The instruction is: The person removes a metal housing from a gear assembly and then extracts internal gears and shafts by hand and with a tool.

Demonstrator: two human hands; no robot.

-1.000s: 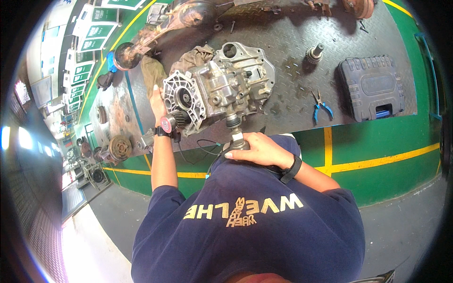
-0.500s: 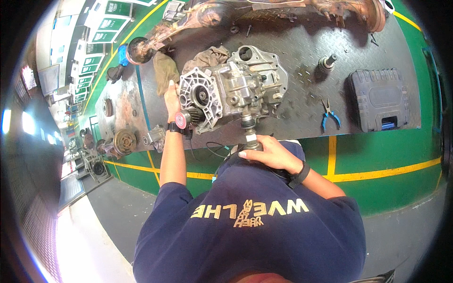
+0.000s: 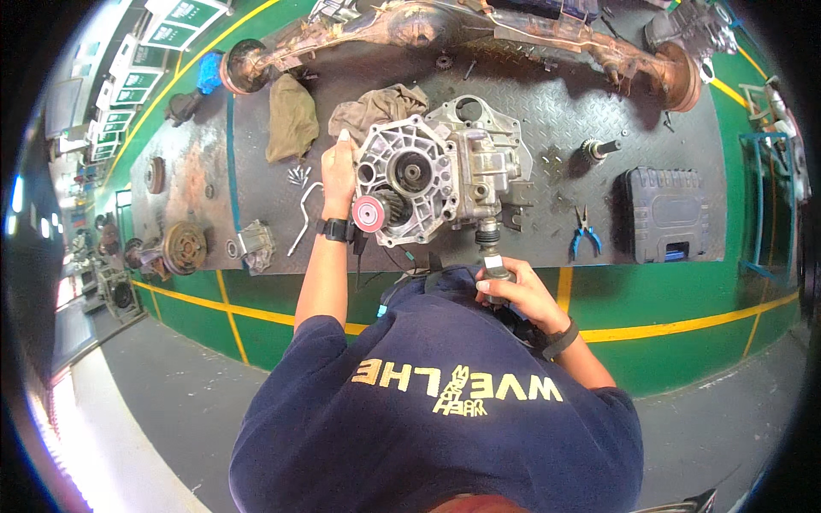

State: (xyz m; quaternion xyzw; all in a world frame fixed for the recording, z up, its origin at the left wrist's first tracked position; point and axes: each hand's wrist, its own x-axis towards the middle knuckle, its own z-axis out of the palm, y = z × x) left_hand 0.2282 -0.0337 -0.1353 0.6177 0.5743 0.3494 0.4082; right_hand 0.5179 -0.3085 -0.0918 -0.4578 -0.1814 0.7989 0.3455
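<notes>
Mid-frame, the left hand [image 3: 339,173] is at the left rim of a metal gearbox [image 3: 469,175]; below, the right hand [image 3: 523,297] grips a metal shaft [image 3: 494,263]. Blue-handled pliers [image 3: 584,238] lie right; a rusty axle [image 3: 423,27] spans the top.

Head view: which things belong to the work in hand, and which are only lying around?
Seem part of the work: gearbox, left hand at its rim; shaft, in the right hand.

Seem just lying about: pliers, case, axle, rag.
</notes>
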